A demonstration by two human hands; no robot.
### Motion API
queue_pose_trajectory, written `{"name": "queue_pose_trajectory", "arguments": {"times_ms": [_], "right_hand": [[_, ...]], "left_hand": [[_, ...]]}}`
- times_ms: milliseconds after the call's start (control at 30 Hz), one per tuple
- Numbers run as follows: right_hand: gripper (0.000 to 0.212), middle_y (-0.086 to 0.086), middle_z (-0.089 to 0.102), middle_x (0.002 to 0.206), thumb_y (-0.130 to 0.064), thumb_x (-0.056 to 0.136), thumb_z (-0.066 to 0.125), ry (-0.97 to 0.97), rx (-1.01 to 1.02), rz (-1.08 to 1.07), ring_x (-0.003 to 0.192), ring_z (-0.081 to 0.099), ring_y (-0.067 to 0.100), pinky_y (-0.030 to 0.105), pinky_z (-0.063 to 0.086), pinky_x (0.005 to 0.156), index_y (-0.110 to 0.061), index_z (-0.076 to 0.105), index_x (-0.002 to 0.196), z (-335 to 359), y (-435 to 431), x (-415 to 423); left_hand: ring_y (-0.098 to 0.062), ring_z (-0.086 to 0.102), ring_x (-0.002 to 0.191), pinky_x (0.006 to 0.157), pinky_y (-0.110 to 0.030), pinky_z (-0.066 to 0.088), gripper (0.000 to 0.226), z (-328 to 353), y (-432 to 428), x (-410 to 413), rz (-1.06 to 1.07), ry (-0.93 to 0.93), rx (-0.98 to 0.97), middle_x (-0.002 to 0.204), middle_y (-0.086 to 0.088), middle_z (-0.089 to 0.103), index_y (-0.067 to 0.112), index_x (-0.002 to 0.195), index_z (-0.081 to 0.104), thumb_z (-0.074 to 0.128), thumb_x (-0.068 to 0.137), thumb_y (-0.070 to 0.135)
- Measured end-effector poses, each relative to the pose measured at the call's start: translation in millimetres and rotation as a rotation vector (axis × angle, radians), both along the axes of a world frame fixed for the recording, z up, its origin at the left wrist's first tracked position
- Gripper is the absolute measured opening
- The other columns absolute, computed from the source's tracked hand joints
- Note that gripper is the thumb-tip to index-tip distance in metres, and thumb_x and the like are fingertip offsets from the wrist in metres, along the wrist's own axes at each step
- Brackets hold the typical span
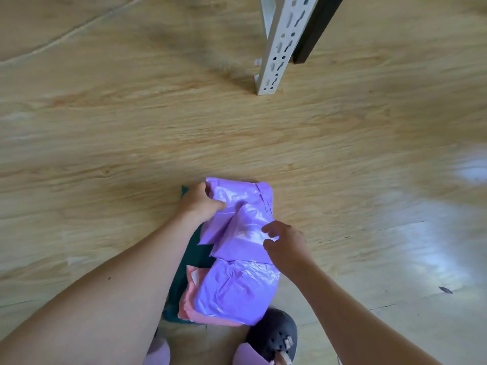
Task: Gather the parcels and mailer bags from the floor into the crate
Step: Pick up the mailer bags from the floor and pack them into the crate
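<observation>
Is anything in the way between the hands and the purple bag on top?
No, nothing. The left hand grips the top purple mailer bag and the right hand pinches its edge. The crate is out of view.

A pale wood-grain floor [105, 154] is seen, with bluish glare at the right, and 1 white slotted upright [276, 56] is planted on it at the top, 1 dark post [313, 35] just beside it. Near the bottom, 1 dark green mailer bag [200, 251] is spread lowest in a pile, with 1 pink bag [189, 306] and 2 purple bags [237, 291] stacked on it; contact with the floor cannot be confirmed. 1 dark shoe [274, 330] is set just beside the pile, and 1 small dark mark [446, 290] is found well apart at the right.
</observation>
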State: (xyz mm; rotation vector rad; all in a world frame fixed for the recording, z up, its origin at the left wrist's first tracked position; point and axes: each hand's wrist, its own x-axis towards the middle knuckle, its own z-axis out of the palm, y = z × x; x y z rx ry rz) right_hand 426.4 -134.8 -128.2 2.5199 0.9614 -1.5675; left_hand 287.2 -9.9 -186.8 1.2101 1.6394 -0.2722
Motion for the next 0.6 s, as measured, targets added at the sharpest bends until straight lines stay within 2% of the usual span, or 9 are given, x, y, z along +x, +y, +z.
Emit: {"name": "queue_pose_trajectory", "arguments": {"times_ms": [133,200,267,367,433,500,567,600], "right_hand": [[0.032,-0.002,0.064,0.114,-0.012,0.086,0.052,-0.005,-0.021,-0.002,0.105,0.060,0.021,0.027,0.045,0.088,-0.022,0.062,0.115,28.6,-3.8,0.0],[0.031,-0.001,0.065,0.112,-0.011,0.085,0.053,0.014,-0.007,-0.026,0.101,0.062,0.022,0.028,0.047,0.087,-0.021,0.063,0.113,56.3,-0.8,-2.8],[0.031,0.000,0.065,0.110,-0.010,0.085,0.053,0.021,0.011,-0.042,0.101,0.061,0.022,0.028,0.048,0.085,-0.020,0.063,0.112,83.9,4.0,-4.9],[0.028,0.002,0.065,0.100,-0.008,0.086,0.051,0.039,0.032,-0.090,0.093,0.060,0.023,0.024,0.042,0.074,-0.018,0.063,0.110,126.8,16.3,-7.7],[0.021,0.006,0.063,0.092,-0.009,0.087,0.049,0.067,0.070,-0.204,0.083,0.059,0.025,0.032,0.047,0.074,-0.015,0.062,0.102,156.8,27.4,-9.7],[0.014,0.011,0.061,0.091,-0.017,0.093,0.046,0.136,0.122,-0.403,0.075,0.057,0.025,0.040,0.049,0.071,-0.014,0.059,0.096,189.7,39.2,-14.1],[0.023,0.014,0.061,0.092,-0.031,0.098,0.040,0.260,0.096,-0.605,0.073,0.058,0.026,0.033,0.047,0.063,-0.013,0.054,0.101,228.6,50.8,-20.2],[0.030,0.015,0.062,0.094,-0.039,0.099,0.037,0.311,0.073,-0.674,0.076,0.061,0.028,0.032,0.048,0.065,-0.013,0.051,0.104,247.5,55.3,-23.8]], "left_hand": [[-0.024,0.058,0.076,0.073,-0.040,0.057,0.029,38.9,-4.1,-5.6,0.036,-0.036,0.049,0.089,-0.002,0.058,0.016,0.091,0.047,0.069,0.073,0.009],[-0.027,0.060,0.078,0.076,-0.043,0.056,0.028,73.0,-3.0,-14.5,0.051,-0.039,0.118,0.085,-0.001,0.056,0.016,0.090,0.048,0.068,0.072,0.007],[-0.028,0.058,0.081,0.072,-0.035,0.051,0.028,108.9,-1.8,-22.8,0.042,-0.030,0.190,0.092,-0.004,0.057,0.015,0.094,0.049,0.065,0.072,0.006],[-0.021,0.050,0.075,0.058,-0.023,0.035,0.027,168.3,-2.8,-36.8,0.039,-0.066,0.266,0.094,-0.007,0.053,0.015,0.093,0.048,0.062,0.073,0.002],[-0.018,0.048,0.074,0.056,-0.015,0.031,0.029,211.3,-4.6,-45.2,0.036,-0.097,0.323,0.094,-0.007,0.053,0.017,0.089,0.048,0.060,0.071,-0.001],[-0.014,0.050,0.074,0.057,-0.011,0.034,0.028,257.3,-9.9,-53.9,0.056,-0.140,0.371,0.093,-0.004,0.054,0.020,0.081,0.048,0.060,0.069,-0.002],[-0.006,0.049,0.071,0.058,-0.007,0.036,0.032,298.3,-16.8,-62.9,0.063,-0.190,0.425,0.088,-0.002,0.053,0.026,0.072,0.044,0.060,0.069,-0.001],[-0.004,0.048,0.070,0.059,-0.007,0.036,0.035,315.8,-19.9,-68.0,0.057,-0.208,0.454,0.087,-0.002,0.052,0.028,0.070,0.042,0.061,0.069,-0.001]]}}
